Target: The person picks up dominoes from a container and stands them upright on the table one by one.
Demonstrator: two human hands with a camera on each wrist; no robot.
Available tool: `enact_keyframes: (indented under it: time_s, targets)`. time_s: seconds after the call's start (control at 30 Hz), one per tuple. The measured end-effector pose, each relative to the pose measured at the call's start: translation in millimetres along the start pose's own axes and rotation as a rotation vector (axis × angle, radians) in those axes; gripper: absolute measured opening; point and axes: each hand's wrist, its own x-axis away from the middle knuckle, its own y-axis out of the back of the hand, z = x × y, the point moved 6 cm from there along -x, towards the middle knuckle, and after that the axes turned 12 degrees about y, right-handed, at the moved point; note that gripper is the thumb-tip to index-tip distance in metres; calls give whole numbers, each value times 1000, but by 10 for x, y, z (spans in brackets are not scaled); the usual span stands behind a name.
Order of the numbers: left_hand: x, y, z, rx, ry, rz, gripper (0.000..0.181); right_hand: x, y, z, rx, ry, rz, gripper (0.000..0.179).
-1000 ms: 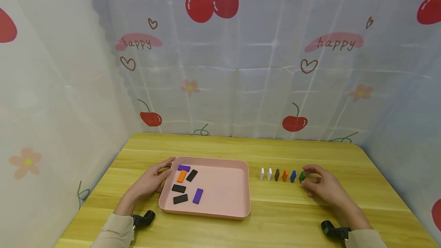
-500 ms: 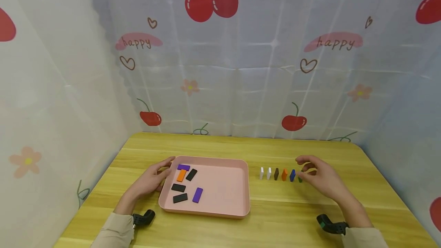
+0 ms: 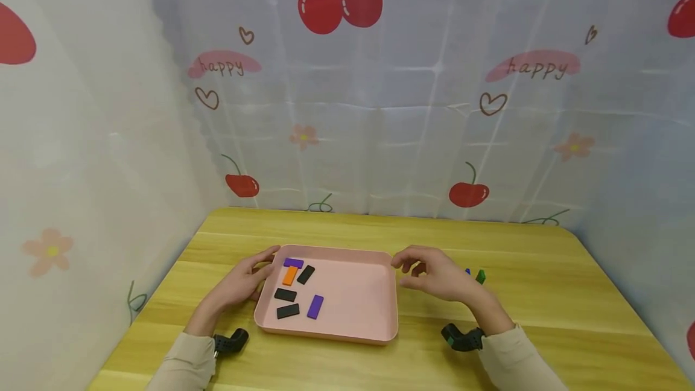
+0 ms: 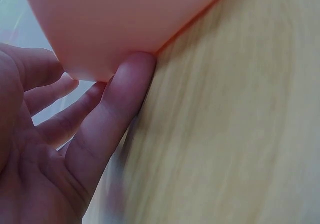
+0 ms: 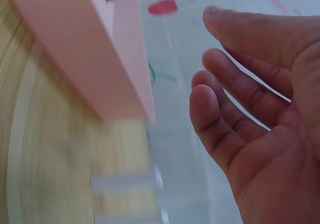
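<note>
The table (image 3: 543, 300) bears a tray (image 3: 353, 303). The left hand (image 3: 239, 282) rests loose-fingered against its left side; the right hand (image 3: 438, 276), empty, fingers loosely bent, hovers by its right rim. Six blocks (image 3: 315, 306) lie inside.

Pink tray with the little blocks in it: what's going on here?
A person has both hands at the pink tray on a table. The left hand touches its left side, while the right hand is by its right edge, holding nothing. Inside lie three black blocks, two purple blocks and an orange block. To the right, past the right hand, a green block stands upright, with a blue block mostly hidden.
</note>
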Motion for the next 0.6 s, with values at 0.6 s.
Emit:
enact_keyframes:
  time_s: [0.6]
  targets:
    - [-9,-3,3,11,-24,42,54,-844,-690,116,-83,91,330,23]
